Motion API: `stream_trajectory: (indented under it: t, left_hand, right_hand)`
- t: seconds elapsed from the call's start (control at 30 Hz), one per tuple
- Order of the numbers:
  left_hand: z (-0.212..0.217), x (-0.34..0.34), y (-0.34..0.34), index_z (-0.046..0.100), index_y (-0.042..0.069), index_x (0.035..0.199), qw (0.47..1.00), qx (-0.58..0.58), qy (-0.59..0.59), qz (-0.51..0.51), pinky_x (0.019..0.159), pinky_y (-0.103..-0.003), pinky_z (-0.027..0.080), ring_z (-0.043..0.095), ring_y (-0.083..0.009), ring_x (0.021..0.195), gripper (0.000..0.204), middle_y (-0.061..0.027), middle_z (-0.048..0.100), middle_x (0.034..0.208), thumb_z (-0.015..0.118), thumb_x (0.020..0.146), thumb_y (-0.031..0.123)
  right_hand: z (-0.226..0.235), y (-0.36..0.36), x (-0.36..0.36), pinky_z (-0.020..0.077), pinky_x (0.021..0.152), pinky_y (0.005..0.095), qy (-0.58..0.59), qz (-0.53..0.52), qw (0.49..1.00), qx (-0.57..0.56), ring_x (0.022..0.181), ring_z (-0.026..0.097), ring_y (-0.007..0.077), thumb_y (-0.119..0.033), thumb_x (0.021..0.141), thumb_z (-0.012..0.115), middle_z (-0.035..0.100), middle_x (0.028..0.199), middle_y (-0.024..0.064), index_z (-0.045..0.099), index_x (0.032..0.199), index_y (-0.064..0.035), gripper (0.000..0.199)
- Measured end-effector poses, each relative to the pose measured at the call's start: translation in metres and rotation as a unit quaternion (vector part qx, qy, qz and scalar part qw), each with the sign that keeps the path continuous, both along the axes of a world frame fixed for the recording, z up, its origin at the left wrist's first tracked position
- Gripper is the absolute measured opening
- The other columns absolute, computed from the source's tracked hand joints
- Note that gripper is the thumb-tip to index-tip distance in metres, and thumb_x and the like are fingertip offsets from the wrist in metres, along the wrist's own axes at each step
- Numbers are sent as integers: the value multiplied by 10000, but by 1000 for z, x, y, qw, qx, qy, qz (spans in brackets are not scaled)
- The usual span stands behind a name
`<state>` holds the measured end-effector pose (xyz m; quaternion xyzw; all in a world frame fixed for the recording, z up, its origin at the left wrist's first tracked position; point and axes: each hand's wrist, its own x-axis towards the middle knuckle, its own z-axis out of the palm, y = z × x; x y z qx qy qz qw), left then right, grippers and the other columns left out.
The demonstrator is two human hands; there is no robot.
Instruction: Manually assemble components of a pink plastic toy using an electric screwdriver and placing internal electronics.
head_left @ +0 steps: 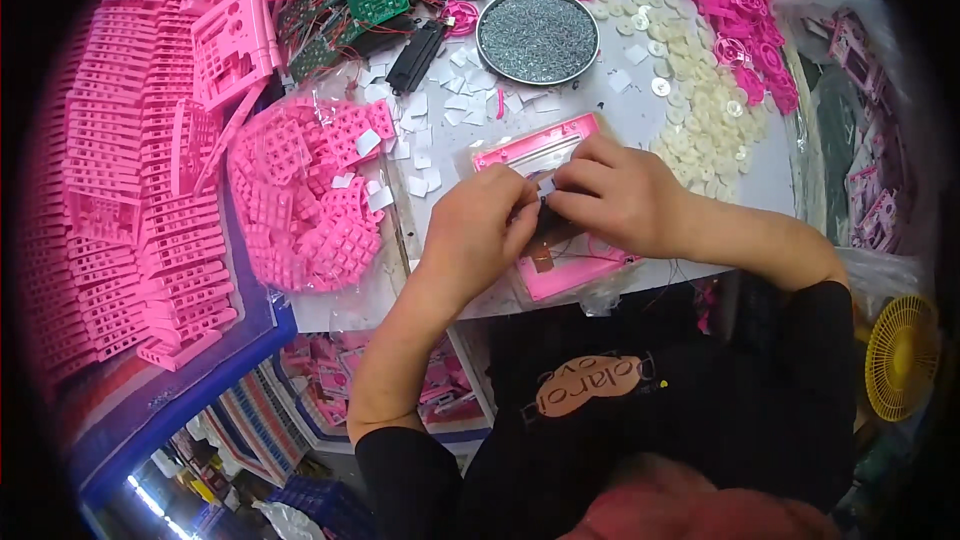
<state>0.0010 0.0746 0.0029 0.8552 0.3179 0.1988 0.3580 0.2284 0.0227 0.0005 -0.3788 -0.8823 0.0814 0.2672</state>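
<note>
Both my hands meet over a pink plastic frame (560, 277) lying on the white table. My left hand (473, 223) has thumb and fingers pinched together above the frame's middle. My right hand (628, 195) is pinched just beside it, fingertips almost touching the left ones. A small whitish piece (545, 183) shows between the fingertips; it looks like the loose white squares around, and which hand grips it is hard to tell. Under the fingers lies a dark part (553, 228) inside the frame, mostly hidden. Thin dark wires (672, 275) trail from the frame's right side.
A round tin of small screws (538, 36) stands beyond the hands. White paper squares (465, 90) lie scattered. Pink keypads (310, 190) and stacked pink housings (110, 170) fill the left; circuit boards (380, 2) lie behind. White discs (705, 130) and pink rings (725, 0) are at right.
</note>
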Motion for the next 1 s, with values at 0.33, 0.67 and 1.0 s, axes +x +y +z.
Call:
stream_trajectory:
  t: [0.33,0.67,1.0]
  left_hand:
    - [12,5,9,705,-23,1012,970,-229,68,46,574,-268,463,572,-64,629,170,-50,685,728,703,909,112]
    - [10,16,11,716,-21,928,973,-209,57,74,584,-295,477,596,-114,627,169,-78,673,713,723,854,130]
    - [-9,59,90,764,67,908,962,151,71,216,781,-434,520,696,-313,831,210,-152,718,876,711,869,267]
  right_hand:
    - [28,-6,-12,542,713,333,-143,-2,988,-49,920,573,238,-154,718,659,604,966,68,666,943,-26,260]
    - [15,-8,0,542,760,355,-95,2,993,-66,975,574,273,-153,734,654,619,1002,85,665,1025,-19,320]
    - [59,22,45,521,881,404,81,-62,991,83,1042,606,301,-48,750,778,618,1189,132,619,1260,-2,536]
